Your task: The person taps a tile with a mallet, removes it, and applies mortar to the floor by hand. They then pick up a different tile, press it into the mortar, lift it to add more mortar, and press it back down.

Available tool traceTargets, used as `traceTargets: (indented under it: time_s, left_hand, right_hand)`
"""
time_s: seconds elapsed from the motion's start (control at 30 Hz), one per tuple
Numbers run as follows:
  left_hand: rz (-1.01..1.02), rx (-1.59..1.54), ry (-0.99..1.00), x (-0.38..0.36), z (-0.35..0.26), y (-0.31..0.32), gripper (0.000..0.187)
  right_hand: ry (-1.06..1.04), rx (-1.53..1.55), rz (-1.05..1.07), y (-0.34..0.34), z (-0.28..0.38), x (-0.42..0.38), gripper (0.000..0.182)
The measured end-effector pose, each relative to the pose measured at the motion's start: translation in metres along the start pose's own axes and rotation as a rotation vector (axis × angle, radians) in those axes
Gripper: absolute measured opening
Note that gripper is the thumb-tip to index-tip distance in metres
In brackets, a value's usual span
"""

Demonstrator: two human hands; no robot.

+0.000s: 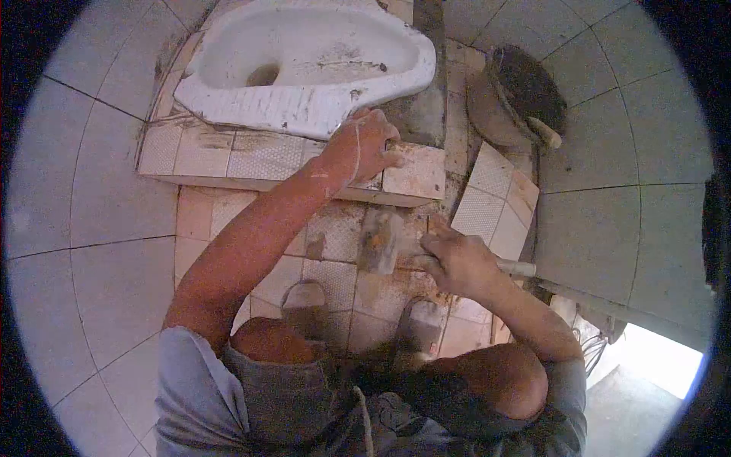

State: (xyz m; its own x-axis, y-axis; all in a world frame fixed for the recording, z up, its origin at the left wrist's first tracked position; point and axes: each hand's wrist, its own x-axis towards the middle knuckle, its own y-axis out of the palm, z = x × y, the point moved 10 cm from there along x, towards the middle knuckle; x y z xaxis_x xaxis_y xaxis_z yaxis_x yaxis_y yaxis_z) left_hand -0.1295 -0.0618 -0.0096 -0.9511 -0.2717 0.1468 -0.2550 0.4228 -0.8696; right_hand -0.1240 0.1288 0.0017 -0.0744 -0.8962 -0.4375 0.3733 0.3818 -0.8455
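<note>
My left hand (364,148) reaches to the tiled step (266,154), its bent fingers on the left edge of a square tile (415,171) at the step's right end. The white squat toilet (308,65) lies just beyond that hand. Lower right, my right hand (457,259) is closed round a tool handle (516,266) that sticks out behind the wrist. A flat, dusty metal blade (381,240) lies in front of that hand, below the step. Whether blade and handle are one trowel is hidden by my fingers.
A round dark basin (529,91) leans at the right wall, with a pale handle (545,132) beside it. Several patterned tiles (487,194) lie propped at the right. My feet rest on the dusty tiled floor (331,236). Tiled walls (655,145) stand on both sides.
</note>
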Motion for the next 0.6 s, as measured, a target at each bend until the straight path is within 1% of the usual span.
traceTargets:
  time_s: [0.03,0.1,0.23,0.3,0.37,0.5,0.53,0.6]
  left_hand:
    - [-0.027,0.01,0.018,-0.001,-0.001,-0.001,0.043]
    - [-0.052,0.017,0.04,-0.001,-0.004,-0.002,0.042]
    - [0.008,0.031,0.006,-0.001,-0.001,-0.001,0.042]
    - [0.022,0.011,-0.011,0.0,-0.002,-0.003,0.043]
    - [0.06,0.039,-0.05,-0.001,-0.002,-0.003,0.043]
    - [0.037,0.007,-0.018,0.0,-0.003,-0.003,0.043]
    - [0.054,0.016,-0.031,0.0,-0.004,-0.003,0.042]
    - [0.071,0.023,-0.043,0.0,-0.003,-0.002,0.042]
  right_hand:
    - [0.001,0.001,0.001,0.004,-0.004,0.002,0.027]
    - [-0.03,-0.038,-0.148,-0.003,-0.011,0.007,0.027]
    - [0.015,0.025,-0.098,-0.007,-0.007,0.007,0.027]
    - [-0.041,0.0,-0.126,-0.006,-0.003,0.005,0.029]
    - [-0.02,-0.016,-0.097,-0.004,-0.008,0.01,0.03]
    - [0.025,-0.088,-0.038,0.006,-0.009,0.01,0.032]
    - [0.024,-0.086,-0.044,0.008,-0.009,0.01,0.032]
    - [-0.05,-0.121,-0.161,0.002,-0.003,0.009,0.032]
